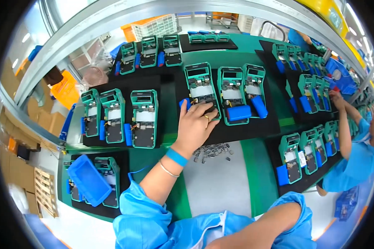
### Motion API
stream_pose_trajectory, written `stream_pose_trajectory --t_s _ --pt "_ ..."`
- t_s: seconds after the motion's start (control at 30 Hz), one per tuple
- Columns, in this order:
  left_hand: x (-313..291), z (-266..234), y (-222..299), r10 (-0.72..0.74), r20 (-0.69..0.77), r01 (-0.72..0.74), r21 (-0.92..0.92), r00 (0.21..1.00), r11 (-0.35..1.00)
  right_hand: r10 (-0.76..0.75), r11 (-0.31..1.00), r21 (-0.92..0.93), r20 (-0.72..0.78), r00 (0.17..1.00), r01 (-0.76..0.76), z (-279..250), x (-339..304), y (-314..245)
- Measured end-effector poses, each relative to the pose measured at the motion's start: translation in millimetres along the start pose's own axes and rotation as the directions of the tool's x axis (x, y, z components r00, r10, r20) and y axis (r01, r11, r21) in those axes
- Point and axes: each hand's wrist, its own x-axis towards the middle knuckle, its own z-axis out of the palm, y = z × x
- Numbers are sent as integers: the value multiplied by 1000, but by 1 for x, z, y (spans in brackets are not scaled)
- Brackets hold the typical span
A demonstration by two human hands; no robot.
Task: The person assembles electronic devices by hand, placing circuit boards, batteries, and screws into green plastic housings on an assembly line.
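Green open device (201, 91) lies under the left hand (195, 124), long axis pointing away; the grip, fingers spread, presses its lower part. Right hand stays unseen.

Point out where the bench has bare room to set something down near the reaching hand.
Bare room: the grey strip below the pile of small metal parts, and the green belt to its right. The left hand rests on a green device on the black mat, which is crowded with devices and blue battery packs. The other mats are equally full.
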Motion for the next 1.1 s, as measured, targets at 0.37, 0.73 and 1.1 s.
stream_pose_trajectory --t_s 0.37,0.73,1.1 --pt "4 -10 1 -9 41 7 52 999 999 -66 992 -108 -36 997 62 21 -11 -5" --pt "44 2 41 190 341 -243 119 921 963 217 766 -477 -438 872 -431 -33 -105 -44" --pt "47 37 63 86 199 -85 -17 976 996 139 -81 -517 -852 504 -852 -114 -181 69"
